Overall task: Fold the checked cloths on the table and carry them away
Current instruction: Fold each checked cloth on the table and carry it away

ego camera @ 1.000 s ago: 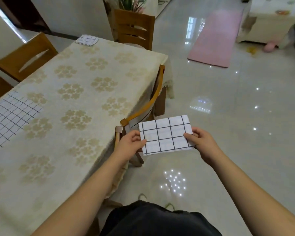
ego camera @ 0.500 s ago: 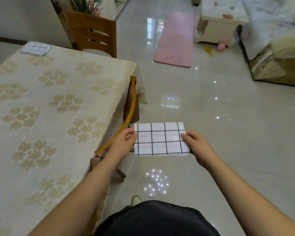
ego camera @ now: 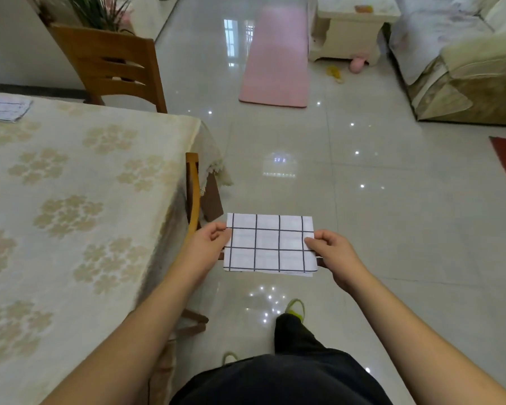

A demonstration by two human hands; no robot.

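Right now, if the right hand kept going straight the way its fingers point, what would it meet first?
The right hand points leftward across the folded checked cloth it pinches; past that, the left hand comes first, though depth is uncertain.

From my feed, both forearms are bare, no sleeves reaching the wrists, and I see no rings or watch on the left hand (ego camera: 209, 249) or right hand (ego camera: 335, 254). Dark trousers (ego camera: 284, 375) fill the bottom centre; a yellow-green slipper (ego camera: 296, 308) shows just above them.

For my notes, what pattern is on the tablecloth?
Cream tablecloth with tan flower clusters, seen in the head view.
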